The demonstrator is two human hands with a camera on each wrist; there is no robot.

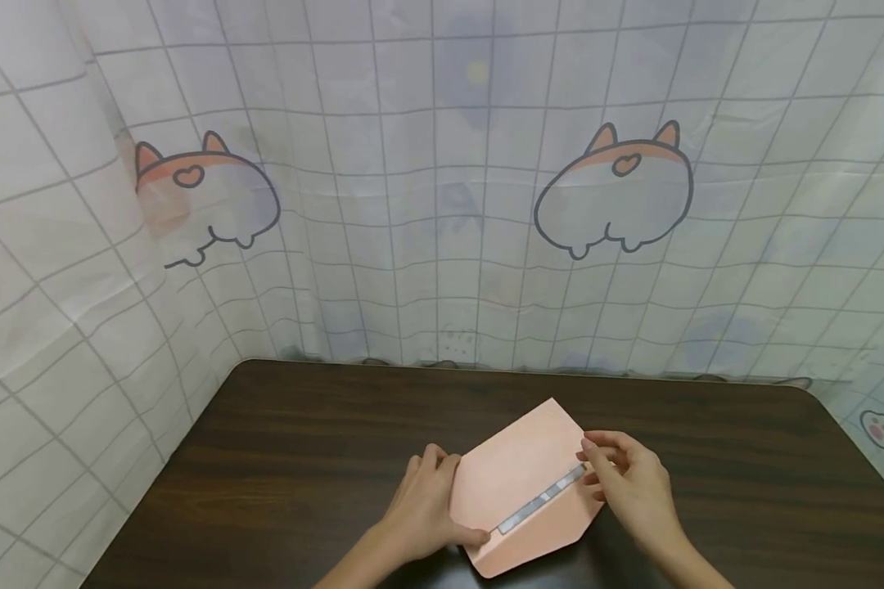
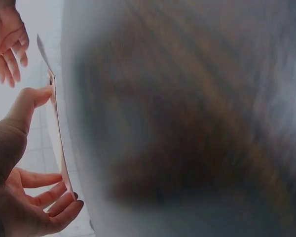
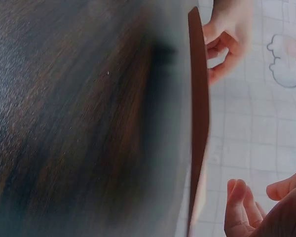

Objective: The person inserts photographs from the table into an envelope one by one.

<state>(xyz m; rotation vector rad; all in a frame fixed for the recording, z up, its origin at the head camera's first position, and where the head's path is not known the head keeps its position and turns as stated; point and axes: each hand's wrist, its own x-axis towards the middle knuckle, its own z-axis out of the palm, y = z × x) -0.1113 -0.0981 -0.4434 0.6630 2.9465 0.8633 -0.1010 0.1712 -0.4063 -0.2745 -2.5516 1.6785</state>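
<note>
A pale pink paper envelope [image 1: 523, 458] with a creased flap [image 1: 545, 523] is held tilted over the dark table in the head view. Along the crease runs a narrow silver-grey strip [image 1: 541, 499]. My left hand [image 1: 427, 503] grips the envelope's left side, thumb on the near face by the strip's end and fingers at the far edge. In the left wrist view the envelope [image 2: 57, 123] shows edge-on between that thumb and fingers. By the right corner hovers my right hand [image 1: 633, 483], its fingers loosely bent; the right wrist view shows this hand [image 3: 266, 210] apart from the paper.
The dark wood-grain table [image 1: 265, 458] has rounded far corners. Behind it and to the left hangs a white grid-patterned curtain [image 1: 412, 204] with cartoon animal drawings, reaching the table's back edge.
</note>
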